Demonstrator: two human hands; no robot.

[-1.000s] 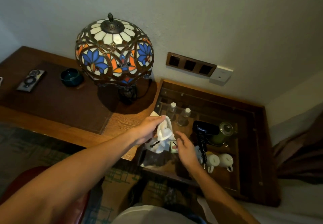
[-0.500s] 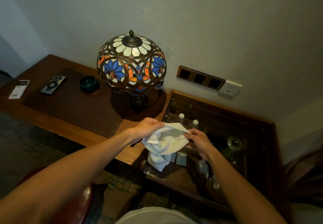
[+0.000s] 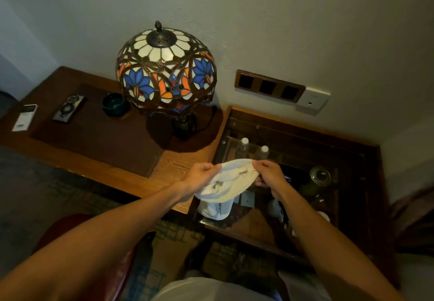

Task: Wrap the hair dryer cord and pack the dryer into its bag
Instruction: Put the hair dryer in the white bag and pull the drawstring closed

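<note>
A white cloth bag (image 3: 226,184) hangs in the air over the left edge of a glass-topped side table (image 3: 303,136), its mouth stretched wide between both hands. My left hand (image 3: 202,175) pinches the left side of the rim and my right hand (image 3: 267,171) pinches the right side. The bag's lower end with dark print droops toward the glass. The black hair dryer (image 3: 292,177) lies on the glass just behind my right hand, mostly hidden by it, with its dark cord (image 3: 283,213) trailing down beside my right forearm.
A stained-glass lamp (image 3: 165,73) stands on the wooden desk (image 3: 178,162) to the left. A dark bowl (image 3: 114,103), a remote (image 3: 69,108) and a white device (image 3: 24,117) lie further left. Two bottles (image 3: 244,144), a metal-lidded jar (image 3: 320,175) and white cups sit by the side table.
The bunched bag has been lifted and its mouth pulled open between both hands. My right hand came up off the table to the rim. The view has tilted upward.
</note>
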